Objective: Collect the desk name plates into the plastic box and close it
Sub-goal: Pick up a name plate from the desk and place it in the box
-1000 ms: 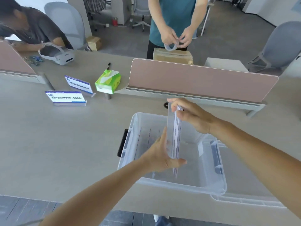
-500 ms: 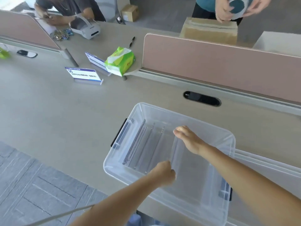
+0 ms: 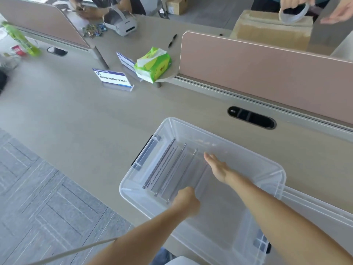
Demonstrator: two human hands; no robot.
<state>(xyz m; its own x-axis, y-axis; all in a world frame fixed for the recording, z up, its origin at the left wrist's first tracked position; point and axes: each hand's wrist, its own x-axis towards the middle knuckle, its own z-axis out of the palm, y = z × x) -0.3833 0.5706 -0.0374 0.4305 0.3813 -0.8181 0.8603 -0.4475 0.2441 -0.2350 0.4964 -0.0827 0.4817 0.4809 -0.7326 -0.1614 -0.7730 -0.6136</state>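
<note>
A clear plastic box (image 3: 225, 139) stands open on the desk in front of me. Several clear name plates (image 3: 168, 165) stand on edge inside it, toward its left end. My left hand (image 3: 186, 199) is curled at the near end of the rightmost plate. My right hand (image 3: 217, 167) lies flat, fingers straight, against that plate's far end. Two blue-and-white name plates stand on the desk at the far left: one (image 3: 112, 78) in the open, the other (image 3: 126, 61) partly behind a tissue pack. The box's lid (image 3: 315, 203) lies under the box's right side.
A green tissue pack (image 3: 152, 64) sits by the pink divider (image 3: 267, 73). A black cable slot (image 3: 252, 117) lies behind the box. Beyond are a pen (image 3: 172, 41), a cardboard carton (image 3: 271, 29) and two people's hands. The desk edge and carpet are to the left.
The plate held upright above the box has been lowered into it beside the others. My right hand's fingers have straightened. My view has tilted down and swung left.
</note>
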